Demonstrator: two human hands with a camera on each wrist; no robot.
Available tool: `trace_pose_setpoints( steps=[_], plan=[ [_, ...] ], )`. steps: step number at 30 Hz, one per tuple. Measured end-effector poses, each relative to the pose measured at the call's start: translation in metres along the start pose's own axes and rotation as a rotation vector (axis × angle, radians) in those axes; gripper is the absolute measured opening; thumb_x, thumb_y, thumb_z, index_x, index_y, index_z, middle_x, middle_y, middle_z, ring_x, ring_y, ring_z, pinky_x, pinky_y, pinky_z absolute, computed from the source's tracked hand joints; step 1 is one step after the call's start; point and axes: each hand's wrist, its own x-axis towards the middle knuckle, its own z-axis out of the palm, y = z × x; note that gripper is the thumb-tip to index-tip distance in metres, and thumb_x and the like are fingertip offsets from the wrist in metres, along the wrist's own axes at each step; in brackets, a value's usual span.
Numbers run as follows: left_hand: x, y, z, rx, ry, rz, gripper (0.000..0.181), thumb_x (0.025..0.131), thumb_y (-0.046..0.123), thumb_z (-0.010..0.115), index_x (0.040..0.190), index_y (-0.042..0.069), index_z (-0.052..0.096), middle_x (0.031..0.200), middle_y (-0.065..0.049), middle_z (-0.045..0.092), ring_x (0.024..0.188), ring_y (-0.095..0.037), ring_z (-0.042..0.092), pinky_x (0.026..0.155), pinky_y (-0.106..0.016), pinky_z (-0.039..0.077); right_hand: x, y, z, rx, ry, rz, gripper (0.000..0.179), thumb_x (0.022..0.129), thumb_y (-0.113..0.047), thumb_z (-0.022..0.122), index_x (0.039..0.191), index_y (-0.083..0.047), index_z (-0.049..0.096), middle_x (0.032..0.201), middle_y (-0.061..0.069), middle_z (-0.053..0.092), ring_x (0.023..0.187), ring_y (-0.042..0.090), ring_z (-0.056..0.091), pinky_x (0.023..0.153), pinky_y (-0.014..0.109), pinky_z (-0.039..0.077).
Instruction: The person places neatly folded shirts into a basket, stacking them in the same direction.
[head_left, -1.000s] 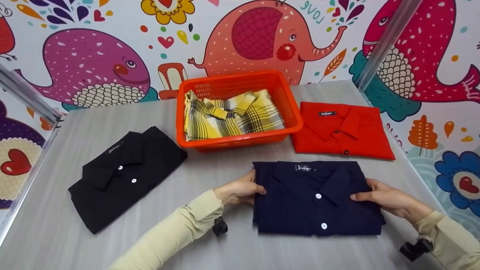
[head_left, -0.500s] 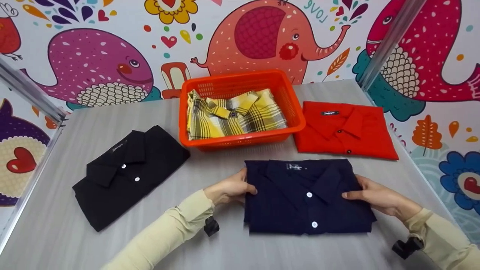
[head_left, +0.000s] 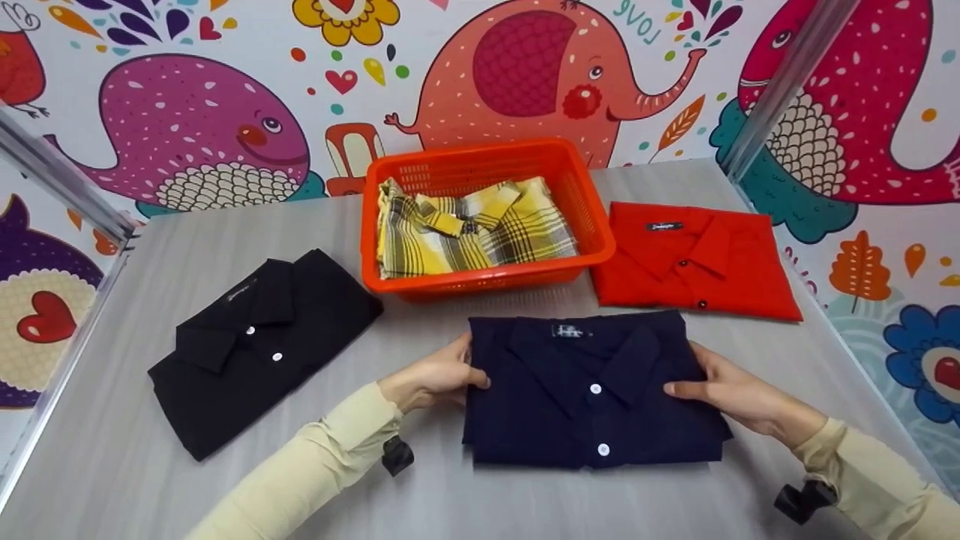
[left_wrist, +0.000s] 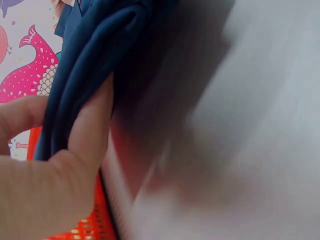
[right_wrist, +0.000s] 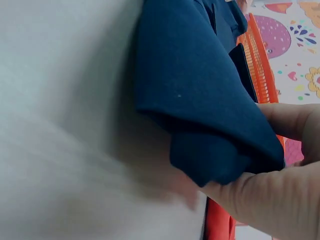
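A folded navy blue shirt (head_left: 555, 420) with white buttons is held level at the front of the table, collar toward the basket. My left hand (head_left: 441, 375) pinches its left edge, thumb on top. On the opposite edge, my right hand (head_left: 739, 390) grips the cloth the same way. Both wrist views show the shirt's folded layers (left_wrist: 75, 95) between thumb and fingers, with a shadow on the tabletop below; it looks raised off the surface. The fingers under the shirt are partly hidden in the head view.
Behind the navy shirt stands an orange basket (head_left: 487, 283) with a folded yellow plaid shirt (head_left: 517, 232) inside. To its right lies a folded red shirt (head_left: 697, 259). A folded black shirt (head_left: 262, 352) lies slanted on the left of the grey table (head_left: 405, 502). Cartoon-printed walls enclose the table.
Both hands have moved left together, carrying the navy shirt between them. The basket and the other shirts keep their places on the table; the head view has shifted slightly.
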Motion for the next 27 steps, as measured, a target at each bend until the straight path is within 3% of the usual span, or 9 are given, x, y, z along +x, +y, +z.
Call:
trace_pose_setpoints(
  steps=[4, 7, 11, 15, 18, 21, 24, 27],
  plan=[
    [-0.004, 0.002, -0.005, 0.096, 0.047, 0.032, 0.101, 0.073, -0.006, 0.064, 0.152, -0.002, 0.002, 0.157, -0.025, 0.006, 0.14, -0.032, 0.016, 0.112, -0.045, 0.02, 0.001, -0.007, 0.003, -0.019, 0.001, -0.014, 0.095, 0.09, -0.009, 0.066, 0.146, 0.015, -0.007, 0.153, 0.034, 0.0, 0.139, 0.045, 0.003, 0.111, 0.058, 0.005],
    [-0.009, 0.002, -0.008, 0.095, 0.063, 0.02, 0.101, 0.074, -0.005, 0.065, 0.151, -0.004, 0.0, 0.157, -0.025, 0.002, 0.142, -0.033, 0.009, 0.113, -0.046, 0.015, 0.001, -0.012, 0.004, -0.035, 0.007, -0.018, 0.095, 0.09, -0.01, 0.066, 0.146, 0.014, -0.007, 0.153, 0.034, 0.0, 0.139, 0.046, 0.005, 0.11, 0.06, 0.005],
    [-0.015, 0.003, -0.012, -0.022, 0.031, 0.005, 0.1, 0.076, -0.011, 0.059, 0.151, -0.003, -0.006, 0.154, -0.029, 0.011, 0.134, -0.037, 0.031, 0.103, -0.047, 0.037, 0.002, -0.016, 0.006, -0.039, 0.006, -0.038, 0.094, 0.09, -0.009, 0.066, 0.147, 0.013, -0.006, 0.153, 0.033, 0.003, 0.139, 0.046, 0.008, 0.11, 0.06, 0.007],
    [-0.023, 0.005, -0.017, -0.091, 0.021, 0.01, 0.099, 0.077, -0.016, 0.055, 0.151, -0.001, -0.009, 0.143, -0.033, 0.033, 0.108, -0.034, 0.057, 0.087, -0.042, 0.051, 0.004, -0.02, 0.01, -0.045, 0.012, -0.069, 0.091, 0.09, -0.009, 0.066, 0.148, 0.013, -0.001, 0.153, 0.032, 0.011, 0.138, 0.044, 0.015, 0.111, 0.058, 0.011],
    [-0.03, 0.008, -0.021, -0.068, 0.033, 0.018, 0.099, 0.078, -0.014, 0.056, 0.151, -0.001, -0.011, 0.142, -0.035, 0.034, 0.098, -0.025, 0.06, 0.082, -0.036, 0.053, 0.006, -0.024, 0.012, -0.063, 0.021, -0.089, 0.088, 0.09, -0.01, 0.067, 0.148, 0.013, 0.005, 0.152, 0.031, 0.018, 0.137, 0.041, 0.022, 0.111, 0.051, 0.019],
    [-0.035, 0.01, -0.026, -0.052, 0.034, 0.027, 0.098, 0.08, -0.012, 0.057, 0.152, 0.0, -0.009, 0.139, -0.034, 0.038, 0.086, -0.018, 0.06, 0.076, -0.031, 0.052, 0.008, -0.029, 0.013, -0.071, 0.025, -0.097, 0.085, 0.089, -0.011, 0.068, 0.147, 0.013, 0.011, 0.149, 0.03, 0.027, 0.133, 0.038, 0.031, 0.107, 0.037, 0.031],
    [-0.04, 0.012, -0.031, -0.059, 0.027, 0.046, 0.096, 0.08, -0.012, 0.057, 0.153, 0.001, -0.004, 0.133, -0.031, 0.046, 0.085, -0.017, 0.06, 0.077, -0.029, 0.052, 0.011, -0.034, 0.014, -0.057, 0.03, -0.082, 0.085, 0.088, -0.011, 0.069, 0.147, 0.013, 0.014, 0.145, 0.028, 0.034, 0.128, 0.033, 0.04, 0.098, 0.025, 0.038],
    [-0.045, 0.014, -0.036, -0.083, 0.027, 0.063, 0.095, 0.08, -0.014, 0.056, 0.152, 0.001, -0.005, 0.132, -0.029, 0.05, 0.096, -0.022, 0.063, 0.082, -0.033, 0.052, 0.014, -0.039, 0.016, -0.026, 0.033, -0.052, 0.085, 0.087, -0.012, 0.071, 0.147, 0.013, 0.016, 0.141, 0.027, 0.041, 0.121, 0.029, 0.047, 0.096, 0.025, 0.041]
  ],
)
